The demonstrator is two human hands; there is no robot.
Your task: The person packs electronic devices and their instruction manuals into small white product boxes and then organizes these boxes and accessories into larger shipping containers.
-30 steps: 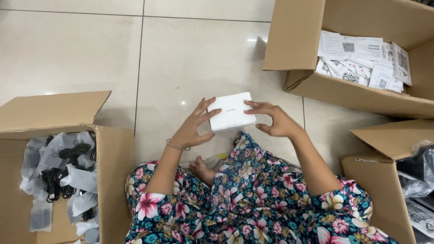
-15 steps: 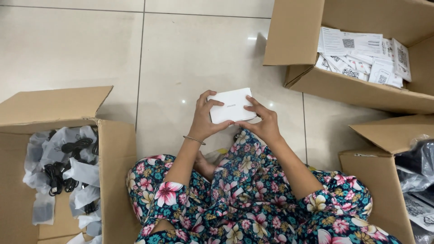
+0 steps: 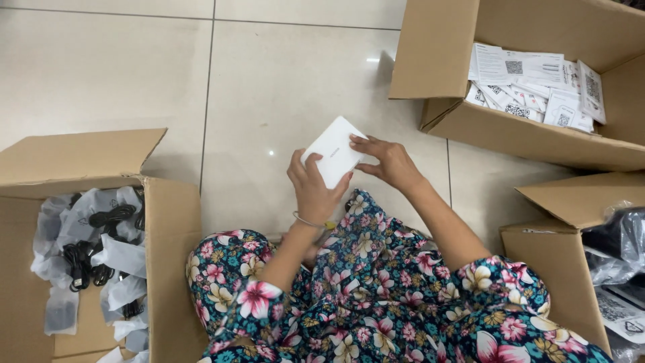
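Note:
A small flat white box [image 3: 332, 149] is held tilted above my lap, over the tiled floor. My left hand [image 3: 311, 190] grips its lower left edge from underneath, thumb up along the side. My right hand [image 3: 386, 163] holds the right edge, fingertips resting on the box's top face. Both arms come out of flower-patterned sleeves, and my knees in the same fabric sit just below the box.
An open cardboard box [image 3: 158, 269] at my left holds black cables in clear bags [image 3: 91, 255]. Another open carton [image 3: 437, 67] at the upper right holds several white printed packets [image 3: 531, 84]. A third carton [image 3: 561, 262] at the right holds dark bagged items.
The white box has turned from lying level to standing on a corner. My left hand slid down to its lower edge, and my right hand stayed on its right side.

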